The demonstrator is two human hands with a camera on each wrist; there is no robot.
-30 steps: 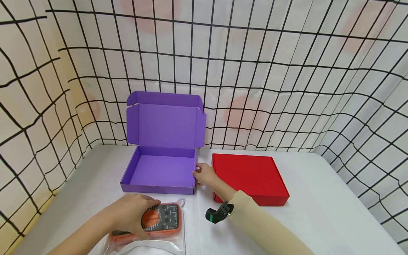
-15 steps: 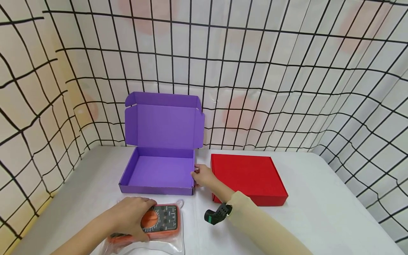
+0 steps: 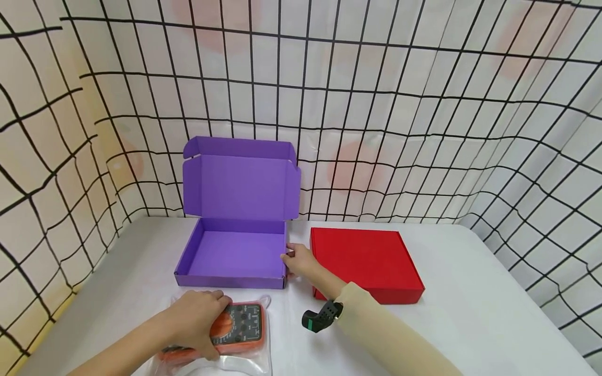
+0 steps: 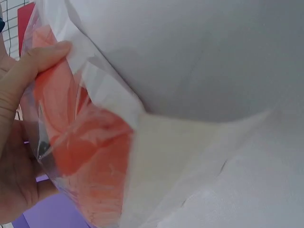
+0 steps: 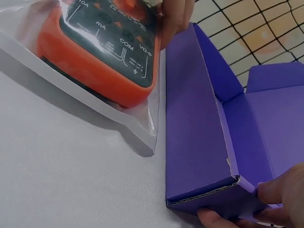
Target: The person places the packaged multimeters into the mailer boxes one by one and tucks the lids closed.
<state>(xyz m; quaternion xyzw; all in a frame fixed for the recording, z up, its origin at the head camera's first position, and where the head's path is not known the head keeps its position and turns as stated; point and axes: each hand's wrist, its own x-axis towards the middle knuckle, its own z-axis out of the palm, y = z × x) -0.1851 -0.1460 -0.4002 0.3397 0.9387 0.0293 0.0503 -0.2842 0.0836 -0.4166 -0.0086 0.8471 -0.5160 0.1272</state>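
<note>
My left hand [image 3: 193, 321] grips an orange-and-black multimeter [image 3: 246, 326] across its middle, thumb on the near edge and fingers over the far edge. A clear plastic bag [image 3: 251, 361] encloses the meter, and its dial is partly covered by the hand. In the left wrist view the orange casing [image 4: 78, 142] shows through the bag under the thumb. Just behind stands a purple cardboard box [image 3: 230, 282], lid raised, nothing inside. At the box's right wall my right hand [image 3: 303, 262] pinches the cardboard; the right wrist view shows the thumb [image 5: 270, 192] at the top edge near the front corner.
A closed red box [image 3: 369, 261] lies right of the purple one, with the right forearm passing over its front left corner. Black wire grid [image 3: 357, 109] surrounds the white table [image 3: 475, 308] at the back and sides. The right wrist carries a black strap [image 3: 324, 315].
The head view has shifted slightly. My left fingers now cover a little more of the multimeter's dial; the right hand keeps its hold on the purple box's wall.
</note>
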